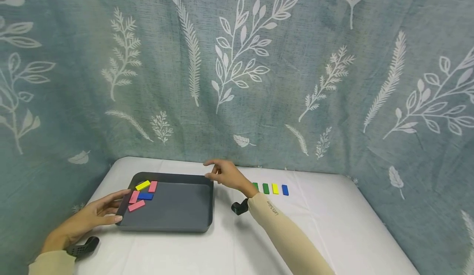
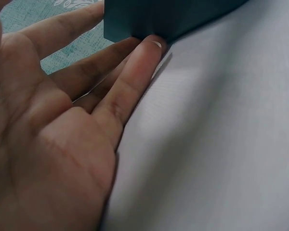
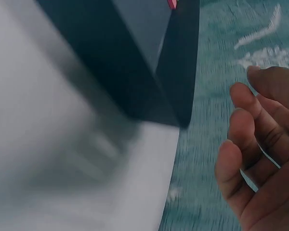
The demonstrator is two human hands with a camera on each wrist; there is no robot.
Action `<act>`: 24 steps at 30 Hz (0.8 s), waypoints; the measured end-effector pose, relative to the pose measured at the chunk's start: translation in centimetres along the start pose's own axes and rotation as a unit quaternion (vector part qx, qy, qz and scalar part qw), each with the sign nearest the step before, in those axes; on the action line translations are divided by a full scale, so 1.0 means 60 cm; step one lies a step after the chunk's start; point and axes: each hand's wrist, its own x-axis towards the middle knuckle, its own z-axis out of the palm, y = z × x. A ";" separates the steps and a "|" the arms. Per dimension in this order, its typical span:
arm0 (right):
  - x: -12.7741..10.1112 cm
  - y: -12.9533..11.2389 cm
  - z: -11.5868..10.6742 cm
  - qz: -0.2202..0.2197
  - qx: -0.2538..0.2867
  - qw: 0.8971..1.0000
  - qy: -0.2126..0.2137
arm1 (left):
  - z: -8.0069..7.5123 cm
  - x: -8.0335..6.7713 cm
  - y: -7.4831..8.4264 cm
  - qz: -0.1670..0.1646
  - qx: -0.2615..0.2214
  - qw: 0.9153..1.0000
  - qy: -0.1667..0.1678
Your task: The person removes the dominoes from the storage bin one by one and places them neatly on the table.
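Left hand point(image 1: 97, 213) flat, fingers straight, touching near-left edge of dark tray point(image 1: 174, 213) on white counter point(image 1: 326, 234). Right hand point(image 1: 222, 172) raised over tray's far-right corner, fingers loosely spread, gripping nothing. Inside tray, far-left: five blocks, namely three pink point(image 1: 136, 205), one yellow point(image 1: 142, 185), one blue point(image 1: 145, 196). Right of tray, in a row: four blocks point(image 1: 275, 189).

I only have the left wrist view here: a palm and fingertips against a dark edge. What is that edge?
Observer: It is the near left corner of a dark grey tray on a white table; the left hand touches it with straight fingers.
Reviewer: Anything in the tray?
Observer: Five flat blocks in its far left corner: yellow, blue and three pink.
Reviewer: And the other hand?
Observer: The right hand hovers at the tray's far right corner, fingers relaxed, holding nothing.
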 end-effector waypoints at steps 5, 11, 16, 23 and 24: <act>0.029 -0.020 0.032 -0.007 0.002 1.000 -0.013 | 0.001 -0.002 0.003 0.003 0.007 1.000 0.005; 0.062 -0.046 0.070 -0.011 -0.002 1.000 -0.023 | 0.000 0.002 0.001 0.004 0.013 1.000 0.009; 0.089 -0.062 0.101 -0.016 -0.004 0.999 -0.040 | -0.001 0.005 -0.002 0.006 0.013 1.000 0.014; 0.121 -0.068 0.141 -0.005 -0.009 0.998 -0.056 | -0.002 0.005 -0.003 -0.004 0.004 1.000 0.023; 0.125 -0.068 0.147 0.001 -0.011 0.998 -0.057 | -0.003 0.004 -0.002 -0.005 0.005 1.000 0.025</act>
